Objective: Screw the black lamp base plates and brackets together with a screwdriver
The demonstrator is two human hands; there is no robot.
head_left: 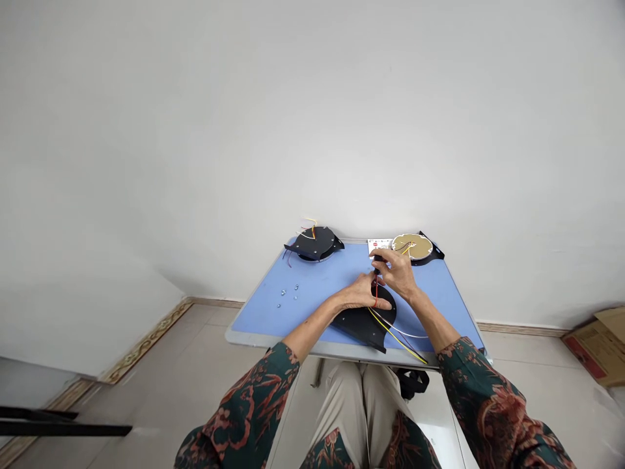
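Observation:
In the head view, my right hand (398,272) is closed around the black handle of a screwdriver (377,259), which it holds upright over a black plate unit (362,323). A thin red length runs down below the handle; whether it is the shaft or a wire I cannot tell. My left hand (362,293) grips the far part of this unit, its thumb stretched across the top and its other fingers near the screwdriver's lower end. Yellow, white and dark wires (398,335) trail from the unit toward the table's near right edge. The screwdriver tip is hidden.
On the blue table (263,306), several small screws (288,293) lie at the left. A second black unit (317,243) with wires stands at the back left, and one with a tan disc (413,247) at the back right, beside a white printed card (378,245). A cardboard box (598,345) sits on the floor.

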